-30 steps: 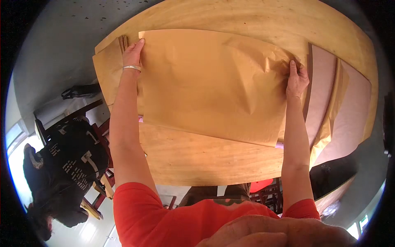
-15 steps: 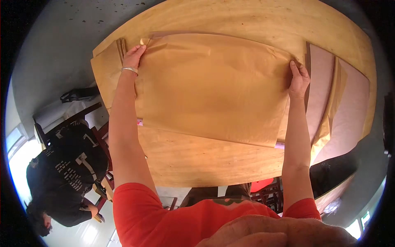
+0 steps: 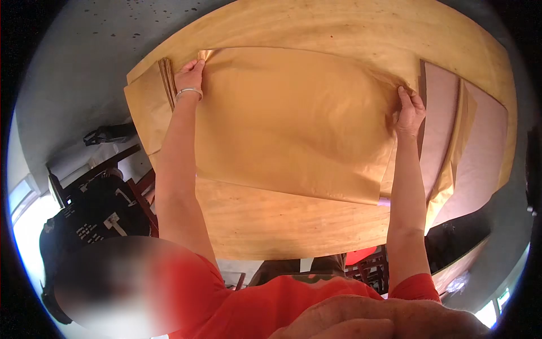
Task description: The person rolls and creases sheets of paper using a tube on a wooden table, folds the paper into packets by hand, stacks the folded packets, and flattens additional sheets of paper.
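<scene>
A large sheet of golden-brown paper [image 3: 293, 124] lies in front of me on the wooden table. Its far left corner is pinched by my left hand [image 3: 190, 76], where a bit of the sheet folds up shiny beside the fingertips. My right hand [image 3: 410, 110] grips the far right corner, with the thumb on top, and the paper wrinkles and bulges around it. Under the near right corner a small lilac strip [image 3: 384, 201] peeks out. What lies beneath the rest of the sheet is hidden.
The curved wooden table [image 3: 293, 231] carries a folded stack of brown paper [image 3: 148, 93] on the left. Pinkish-brown sheets [image 3: 480, 147] with a golden folded edge [image 3: 451, 152] lie on the right. A person in a black top [image 3: 96, 212] is at lower left, partly blurred.
My left hand has shifted slightly right, drawing the sheet's left edge with it. A pink bit by the near left corner no longer shows. The right side has bunched more; my right hand stayed put.
</scene>
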`<state>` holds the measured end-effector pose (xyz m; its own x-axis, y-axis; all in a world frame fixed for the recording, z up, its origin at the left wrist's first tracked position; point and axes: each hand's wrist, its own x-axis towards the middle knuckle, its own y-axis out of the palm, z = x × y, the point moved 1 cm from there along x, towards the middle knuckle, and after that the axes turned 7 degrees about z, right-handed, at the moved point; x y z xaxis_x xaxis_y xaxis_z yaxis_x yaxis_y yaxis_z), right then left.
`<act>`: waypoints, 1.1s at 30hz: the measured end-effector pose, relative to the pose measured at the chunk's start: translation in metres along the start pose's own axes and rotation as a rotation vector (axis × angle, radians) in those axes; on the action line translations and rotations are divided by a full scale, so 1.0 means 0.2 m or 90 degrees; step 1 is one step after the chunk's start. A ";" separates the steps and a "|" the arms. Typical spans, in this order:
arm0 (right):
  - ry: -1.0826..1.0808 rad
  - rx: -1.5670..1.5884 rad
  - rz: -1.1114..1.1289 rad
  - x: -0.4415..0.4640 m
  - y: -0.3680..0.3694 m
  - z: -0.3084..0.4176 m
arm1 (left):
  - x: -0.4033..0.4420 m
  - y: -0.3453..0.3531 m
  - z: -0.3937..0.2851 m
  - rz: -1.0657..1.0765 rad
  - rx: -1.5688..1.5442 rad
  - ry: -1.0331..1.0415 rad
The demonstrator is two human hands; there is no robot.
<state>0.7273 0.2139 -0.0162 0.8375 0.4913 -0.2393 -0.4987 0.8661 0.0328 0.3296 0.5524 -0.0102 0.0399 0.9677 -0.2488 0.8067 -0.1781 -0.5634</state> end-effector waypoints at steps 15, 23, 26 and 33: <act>-0.060 -0.077 -0.029 -0.03 0.02 0.02 | -0.03 0.14 0.12 -0.187 0.140 0.137; -0.140 -0.101 0.002 0.00 0.02 -0.05 | 0.01 0.13 0.18 -0.217 0.264 0.206; -0.210 -0.141 -0.024 -0.03 0.04 -0.03 | -0.01 0.11 0.16 -0.192 0.269 0.262; -0.277 -0.187 -0.036 -0.08 0.06 0.02 | 0.00 0.13 0.14 -0.178 0.249 0.225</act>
<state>0.7088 0.2161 -0.0082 0.8490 0.4917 0.1936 -0.4399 0.8606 -0.2565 0.3341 0.5417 -0.0473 0.1052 0.9763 0.1892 0.5402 0.1037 -0.8352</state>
